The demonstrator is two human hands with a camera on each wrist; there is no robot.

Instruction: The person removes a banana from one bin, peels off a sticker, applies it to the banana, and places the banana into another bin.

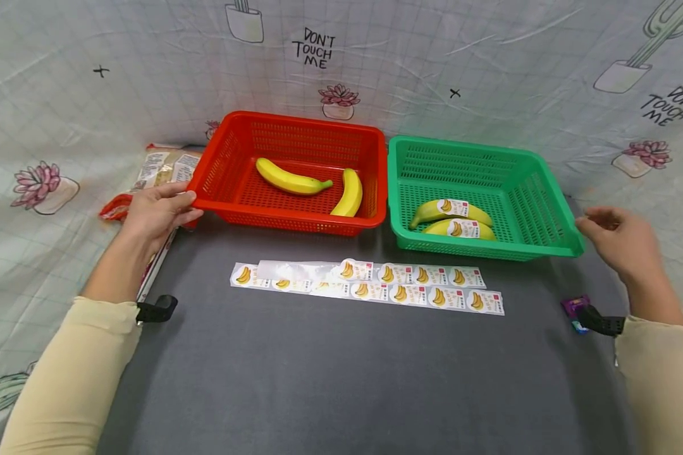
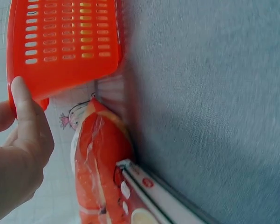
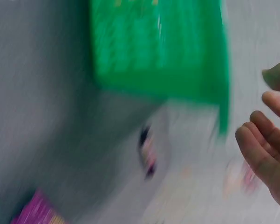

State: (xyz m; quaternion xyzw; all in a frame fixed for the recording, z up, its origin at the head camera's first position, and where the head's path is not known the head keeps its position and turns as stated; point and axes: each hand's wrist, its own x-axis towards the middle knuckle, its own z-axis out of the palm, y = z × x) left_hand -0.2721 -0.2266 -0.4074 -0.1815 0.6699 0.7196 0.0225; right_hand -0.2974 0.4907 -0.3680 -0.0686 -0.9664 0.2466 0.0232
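Observation:
A red basket (image 1: 296, 224) holds two plain yellow bananas (image 1: 290, 180), (image 1: 350, 194). Beside it on the right, a green basket (image 1: 484, 249) holds two bananas (image 1: 452, 210) that carry stickers. My left hand (image 1: 184, 205) grips the red basket's near left corner; in the left wrist view the thumb (image 2: 25, 105) lies over the rim (image 2: 60, 79). My right hand (image 1: 594, 221) hovers just off the green basket's near right corner, fingers relaxed and holding nothing. The right wrist view is blurred but shows those fingers (image 3: 265, 140) apart from the green basket (image 3: 158, 51). Banana sticker sheets (image 1: 370, 284) lie in front of the baskets.
The baskets stand on a grey mat (image 1: 341, 373). A red and orange food packet (image 1: 159, 170) lies left of the red basket. A small purple item (image 1: 575, 306) and a black clip (image 1: 603, 323) sit at the mat's right edge, another clip (image 1: 156, 309) at the left. A printed cloth backs the scene.

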